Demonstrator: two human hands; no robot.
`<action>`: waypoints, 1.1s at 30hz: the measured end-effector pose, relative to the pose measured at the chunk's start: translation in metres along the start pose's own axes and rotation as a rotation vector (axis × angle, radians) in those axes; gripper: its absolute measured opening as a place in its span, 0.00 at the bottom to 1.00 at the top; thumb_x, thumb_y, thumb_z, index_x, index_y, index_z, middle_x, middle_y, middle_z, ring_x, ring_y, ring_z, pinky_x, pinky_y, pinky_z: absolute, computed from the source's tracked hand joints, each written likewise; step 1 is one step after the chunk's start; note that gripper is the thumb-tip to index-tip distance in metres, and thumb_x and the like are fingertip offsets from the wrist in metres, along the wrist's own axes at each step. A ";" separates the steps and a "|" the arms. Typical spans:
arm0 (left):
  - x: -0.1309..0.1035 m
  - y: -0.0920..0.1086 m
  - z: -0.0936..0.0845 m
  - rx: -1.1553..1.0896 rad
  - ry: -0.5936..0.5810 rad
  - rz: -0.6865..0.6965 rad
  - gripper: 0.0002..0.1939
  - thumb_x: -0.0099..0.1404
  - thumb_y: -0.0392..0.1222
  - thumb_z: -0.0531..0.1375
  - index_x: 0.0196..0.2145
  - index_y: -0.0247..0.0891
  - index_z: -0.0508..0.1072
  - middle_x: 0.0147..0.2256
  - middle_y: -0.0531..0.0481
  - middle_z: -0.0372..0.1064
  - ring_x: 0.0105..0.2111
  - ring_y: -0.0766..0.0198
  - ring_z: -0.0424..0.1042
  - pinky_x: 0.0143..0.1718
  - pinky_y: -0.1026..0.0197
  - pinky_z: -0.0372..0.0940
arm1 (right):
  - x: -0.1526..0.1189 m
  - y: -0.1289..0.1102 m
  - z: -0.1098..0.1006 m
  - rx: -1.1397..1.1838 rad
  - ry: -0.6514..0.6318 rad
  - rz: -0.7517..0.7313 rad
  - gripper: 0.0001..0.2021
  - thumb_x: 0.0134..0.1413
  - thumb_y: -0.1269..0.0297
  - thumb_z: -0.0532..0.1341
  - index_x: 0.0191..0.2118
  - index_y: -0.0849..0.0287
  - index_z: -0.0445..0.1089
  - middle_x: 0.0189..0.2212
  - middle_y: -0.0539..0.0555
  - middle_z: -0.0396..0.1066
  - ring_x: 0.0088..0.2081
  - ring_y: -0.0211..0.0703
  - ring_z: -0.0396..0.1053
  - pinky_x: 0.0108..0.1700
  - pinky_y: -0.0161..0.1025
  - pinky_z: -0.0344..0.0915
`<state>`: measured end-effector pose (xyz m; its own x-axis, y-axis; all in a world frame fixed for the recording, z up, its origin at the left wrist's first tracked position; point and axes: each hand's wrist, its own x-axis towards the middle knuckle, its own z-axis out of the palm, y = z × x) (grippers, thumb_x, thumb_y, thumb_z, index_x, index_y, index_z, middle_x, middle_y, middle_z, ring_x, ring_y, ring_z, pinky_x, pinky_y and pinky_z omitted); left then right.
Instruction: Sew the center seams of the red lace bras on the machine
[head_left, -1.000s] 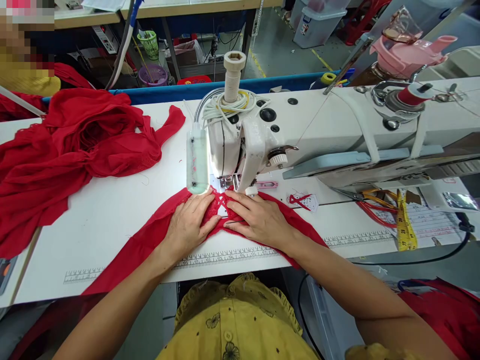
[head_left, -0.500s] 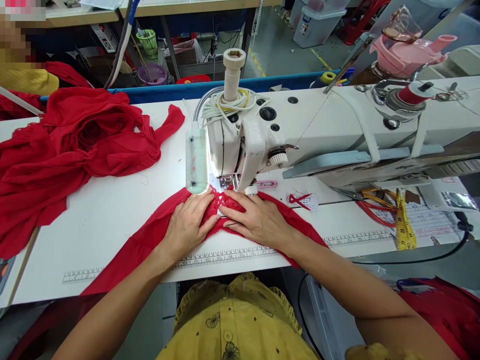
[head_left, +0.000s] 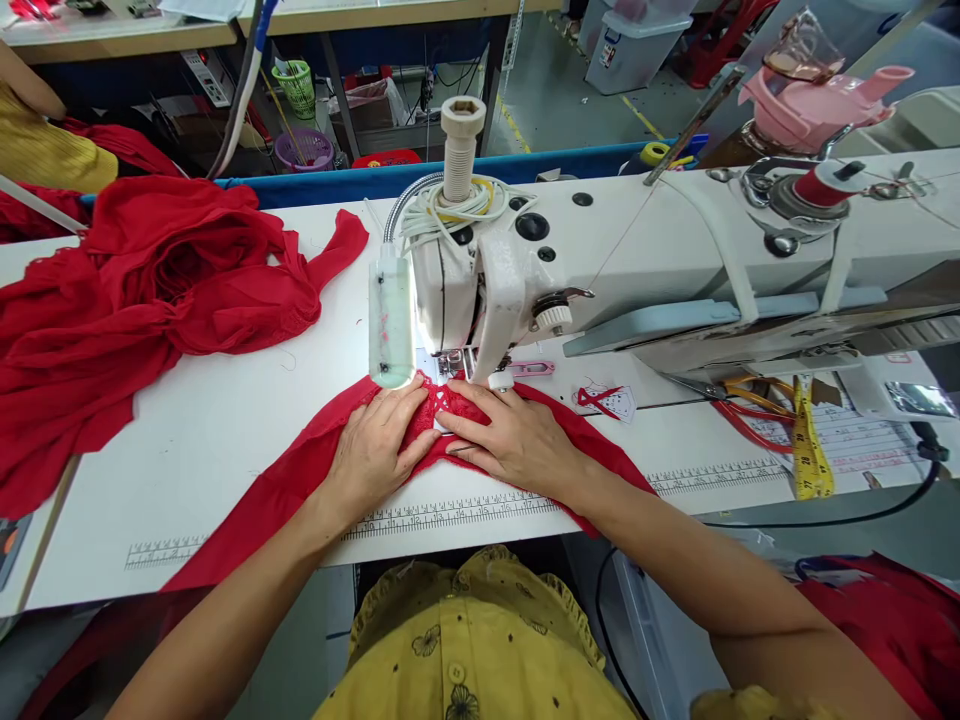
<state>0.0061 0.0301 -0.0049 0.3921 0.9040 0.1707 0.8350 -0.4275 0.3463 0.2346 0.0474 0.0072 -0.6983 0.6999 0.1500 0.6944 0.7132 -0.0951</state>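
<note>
A red fabric piece with lace [head_left: 277, 500] lies across the front of the white sewing machine [head_left: 637, 235], its middle under the presser foot [head_left: 453, 364]. Crossed lacing shows between my hands, over a small white patch. My left hand [head_left: 379, 440] rests flat on the fabric left of the lacing, fingers stretched toward the foot. On the right side, my right hand [head_left: 517, 435] lies with fingers spread, pressing the cloth down. Both sets of fingertips are close to the presser foot. The needle tip is too small to make out. A lit lamp [head_left: 391, 315] hangs just above my left fingers.
A heap of red fabric [head_left: 187, 270] covers the table's left side. To the right lie a pink-handled tool [head_left: 531, 369], a card with red ribbon [head_left: 606, 402], scissors [head_left: 750, 395] and a yellow tape measure [head_left: 810, 440]. A co-worker's yellow sleeve [head_left: 52, 145] shows at upper left.
My hands and the fabric stay in nearly the same place. The view has shifted very slightly. At upper left, the co-worker's arm shows a little differently.
</note>
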 end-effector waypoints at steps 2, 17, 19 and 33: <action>0.000 0.000 0.000 -0.003 -0.003 -0.005 0.22 0.73 0.51 0.54 0.60 0.39 0.65 0.62 0.40 0.65 0.62 0.48 0.65 0.52 0.49 0.68 | 0.000 0.000 0.000 0.003 0.001 -0.001 0.21 0.69 0.47 0.52 0.59 0.46 0.69 0.64 0.56 0.63 0.57 0.56 0.62 0.34 0.39 0.68; 0.000 0.001 -0.001 0.011 -0.016 -0.016 0.23 0.74 0.52 0.53 0.59 0.37 0.66 0.62 0.39 0.65 0.63 0.48 0.64 0.52 0.48 0.68 | 0.000 0.001 0.002 0.007 0.024 0.000 0.22 0.69 0.47 0.52 0.57 0.52 0.70 0.64 0.55 0.64 0.57 0.54 0.62 0.34 0.38 0.67; 0.000 0.000 0.000 0.005 -0.010 -0.014 0.23 0.74 0.52 0.53 0.59 0.37 0.66 0.62 0.39 0.65 0.63 0.48 0.64 0.52 0.47 0.68 | 0.000 0.001 0.002 0.012 0.021 0.000 0.22 0.69 0.47 0.52 0.57 0.52 0.70 0.64 0.56 0.63 0.57 0.54 0.62 0.35 0.38 0.68; 0.016 0.000 -0.028 0.249 0.070 -0.276 0.35 0.62 0.60 0.65 0.56 0.30 0.66 0.48 0.33 0.71 0.51 0.41 0.68 0.51 0.46 0.63 | -0.002 0.000 0.011 0.022 0.096 -0.003 0.26 0.67 0.46 0.53 0.60 0.59 0.67 0.64 0.58 0.64 0.61 0.54 0.61 0.42 0.43 0.74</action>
<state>0.0016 0.0444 0.0234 0.1190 0.9786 0.1679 0.9773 -0.1453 0.1543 0.2341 0.0468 -0.0040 -0.6799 0.6914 0.2442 0.6874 0.7170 -0.1160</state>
